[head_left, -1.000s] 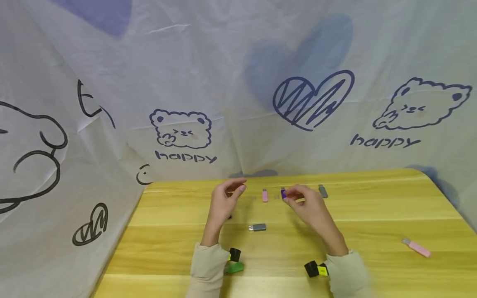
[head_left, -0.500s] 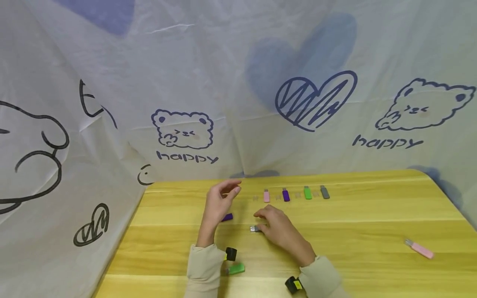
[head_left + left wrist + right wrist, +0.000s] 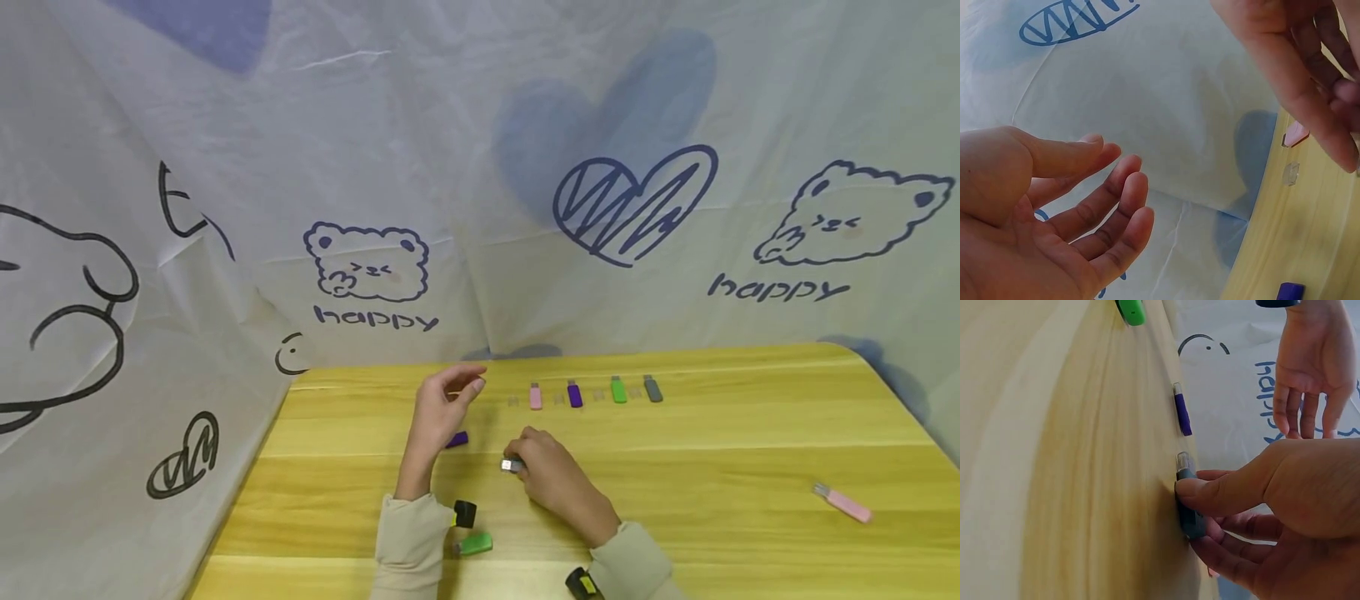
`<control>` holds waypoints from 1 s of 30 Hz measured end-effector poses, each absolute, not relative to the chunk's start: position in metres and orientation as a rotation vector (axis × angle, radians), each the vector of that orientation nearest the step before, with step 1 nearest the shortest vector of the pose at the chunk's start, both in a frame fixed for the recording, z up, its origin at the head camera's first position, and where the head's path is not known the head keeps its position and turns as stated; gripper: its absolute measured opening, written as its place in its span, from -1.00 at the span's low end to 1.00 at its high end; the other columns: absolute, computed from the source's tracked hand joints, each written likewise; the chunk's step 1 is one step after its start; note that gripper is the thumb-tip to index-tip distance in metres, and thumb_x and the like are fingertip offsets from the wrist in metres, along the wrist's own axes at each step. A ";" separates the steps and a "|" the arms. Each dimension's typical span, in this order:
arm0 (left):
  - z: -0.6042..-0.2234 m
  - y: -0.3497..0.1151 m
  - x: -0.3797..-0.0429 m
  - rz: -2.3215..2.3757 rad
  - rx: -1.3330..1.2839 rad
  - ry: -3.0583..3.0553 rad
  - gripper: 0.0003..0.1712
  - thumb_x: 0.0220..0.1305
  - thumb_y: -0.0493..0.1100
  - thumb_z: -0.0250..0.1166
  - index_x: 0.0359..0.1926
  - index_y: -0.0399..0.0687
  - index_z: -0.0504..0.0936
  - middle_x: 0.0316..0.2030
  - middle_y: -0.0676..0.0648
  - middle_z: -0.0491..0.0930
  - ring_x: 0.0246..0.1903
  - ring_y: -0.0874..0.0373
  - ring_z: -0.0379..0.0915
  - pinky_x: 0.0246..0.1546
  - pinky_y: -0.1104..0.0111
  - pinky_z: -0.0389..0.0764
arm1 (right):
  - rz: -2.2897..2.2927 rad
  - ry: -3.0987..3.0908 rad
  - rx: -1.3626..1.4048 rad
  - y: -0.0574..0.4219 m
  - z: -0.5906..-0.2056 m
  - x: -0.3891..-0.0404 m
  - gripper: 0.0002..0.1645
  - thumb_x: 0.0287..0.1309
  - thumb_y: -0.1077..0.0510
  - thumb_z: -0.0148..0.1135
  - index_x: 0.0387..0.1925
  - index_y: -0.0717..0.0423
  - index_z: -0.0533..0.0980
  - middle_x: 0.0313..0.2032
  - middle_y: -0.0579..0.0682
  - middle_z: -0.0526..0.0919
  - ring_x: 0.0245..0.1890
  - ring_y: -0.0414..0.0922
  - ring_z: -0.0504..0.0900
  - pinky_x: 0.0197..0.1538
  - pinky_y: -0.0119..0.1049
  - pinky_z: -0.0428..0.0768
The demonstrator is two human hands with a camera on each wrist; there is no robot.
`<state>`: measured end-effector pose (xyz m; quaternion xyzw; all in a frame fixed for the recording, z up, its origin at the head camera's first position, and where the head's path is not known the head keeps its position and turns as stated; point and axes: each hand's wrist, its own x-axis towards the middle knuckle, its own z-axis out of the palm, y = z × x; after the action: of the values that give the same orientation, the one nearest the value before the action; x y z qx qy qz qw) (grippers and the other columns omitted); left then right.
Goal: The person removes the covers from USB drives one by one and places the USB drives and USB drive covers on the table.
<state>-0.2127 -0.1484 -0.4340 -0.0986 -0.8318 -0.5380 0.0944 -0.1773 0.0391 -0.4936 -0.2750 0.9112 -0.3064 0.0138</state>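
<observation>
My right hand (image 3: 555, 475) pinches a grey USB stick (image 3: 1190, 519) between thumb and fingers, low at the middle of the table. Its plug end (image 3: 512, 465) points left, and in the right wrist view a clear cap covers it. My left hand (image 3: 1085, 212) is held with loosely bent fingers, holding nothing, toward the table's far left. Beside that wrist a purple USB stick (image 3: 1182, 414) lies on the wood, partly hidden by the forearm in the head view. A green USB stick (image 3: 476, 544) lies near the left sleeve.
Along the far part of the yellow wooden table (image 3: 750, 433) runs a row of pink (image 3: 536, 396), purple (image 3: 574, 394), green (image 3: 618, 390) and grey USB sticks (image 3: 653, 389), with small clear pieces (image 3: 558, 400) between them. Another pink stick (image 3: 844, 503) lies at the right. A printed cloth (image 3: 495, 167) hangs behind.
My right hand has come from the purple stick in the far row down to the grey USB stick at the middle and taken hold of it. The left hand has shifted slightly left.
</observation>
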 end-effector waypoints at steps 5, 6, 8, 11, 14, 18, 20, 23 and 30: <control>-0.434 -0.149 -0.213 -1.606 -0.273 -2.463 -0.78 0.45 -0.28 0.29 0.04 -0.18 0.74 -0.05 -0.20 0.73 -0.09 -0.01 0.65 -0.08 0.19 0.68 | -1.048 2.787 -0.788 0.046 -0.494 -0.181 -0.83 0.18 0.45 0.38 -0.30 0.13 0.67 -0.38 -0.07 0.54 -0.38 -0.17 0.50 -0.28 -0.26 0.58; -0.434 -0.149 -0.214 -1.606 -0.269 -2.461 -0.78 0.45 -0.28 0.29 0.04 -0.18 0.74 -0.05 -0.20 0.73 -0.09 -0.01 0.65 -0.08 0.18 0.68 | -1.070 2.788 -0.771 0.049 -0.493 -0.183 -0.81 0.18 0.45 0.39 -0.31 0.11 0.66 -0.39 -0.09 0.54 -0.39 -0.19 0.49 -0.30 -0.28 0.56; -0.434 -0.149 -0.214 -1.605 -0.268 -2.459 -0.78 0.45 -0.29 0.29 0.03 -0.18 0.74 -0.05 -0.20 0.73 -0.09 -0.01 0.65 -0.07 0.17 0.68 | -1.118 2.800 -0.738 0.054 -0.489 -0.185 -0.80 0.17 0.44 0.40 -0.32 0.09 0.65 -0.39 -0.11 0.56 -0.40 -0.21 0.49 -0.31 -0.30 0.55; -0.434 -0.148 -0.214 -1.600 -0.275 -2.466 -0.80 0.44 -0.28 0.30 0.02 -0.18 0.75 -0.06 -0.17 0.73 -0.09 0.00 0.65 -0.07 0.17 0.69 | -1.191 2.803 -0.688 0.062 -0.480 -0.187 -0.78 0.17 0.43 0.41 -0.29 0.07 0.64 -0.39 -0.14 0.59 -0.38 -0.22 0.51 -0.29 -0.30 0.57; -0.433 -0.146 -0.213 -1.601 -0.309 -2.473 -0.80 0.44 -0.29 0.30 0.00 -0.20 0.75 -0.06 -0.19 0.73 -0.08 -0.03 0.66 -0.04 0.14 0.69 | -1.285 2.767 -0.644 0.070 -0.469 -0.188 -0.78 0.19 0.43 0.39 -0.24 0.08 0.63 -0.36 -0.13 0.62 -0.35 -0.22 0.55 -0.23 -0.29 0.61; -0.432 -0.143 -0.212 -1.630 -0.362 -2.474 -0.82 0.42 -0.29 0.32 -0.03 -0.24 0.76 -0.08 -0.19 0.74 -0.08 -0.05 0.68 -0.01 0.12 0.69 | -1.397 2.716 -0.611 0.079 -0.455 -0.189 -0.76 0.23 0.45 0.35 -0.17 0.10 0.61 -0.31 -0.11 0.64 -0.28 -0.20 0.60 -0.15 -0.28 0.66; -0.432 -0.140 -0.212 -1.645 -0.388 -2.475 -0.83 0.42 -0.29 0.32 -0.04 -0.23 0.76 -0.09 -0.16 0.75 -0.08 -0.04 0.68 0.00 0.14 0.69 | -1.433 2.715 -0.613 0.083 -0.450 -0.189 -0.76 0.24 0.44 0.35 -0.15 0.11 0.62 -0.29 -0.09 0.66 -0.26 -0.18 0.63 -0.14 -0.28 0.69; -0.431 -0.134 -0.212 -1.682 -0.428 -2.480 -0.83 0.42 -0.28 0.33 -0.05 -0.23 0.77 -0.10 -0.14 0.75 -0.08 -0.01 0.68 -0.02 0.20 0.70 | -1.486 2.723 -0.616 0.087 -0.444 -0.189 -0.78 0.24 0.42 0.36 -0.13 0.13 0.66 -0.26 -0.07 0.71 -0.24 -0.13 0.68 -0.15 -0.27 0.71; -0.431 -0.124 -0.211 -1.746 -0.545 -2.507 -0.85 0.40 -0.29 0.34 -0.09 -0.26 0.76 -0.14 -0.14 0.76 -0.18 0.03 0.69 -0.12 0.32 0.71 | -1.577 2.771 -0.582 0.092 -0.438 -0.187 -0.80 0.20 0.33 0.44 -0.11 0.15 0.72 -0.23 0.00 0.78 -0.24 -0.08 0.76 -0.15 -0.22 0.74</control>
<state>-0.2114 -0.1237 -0.4311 -0.1754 -0.8077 -0.5626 0.0190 -0.1874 0.0919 -0.4380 -0.1794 0.8538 -0.4861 -0.0496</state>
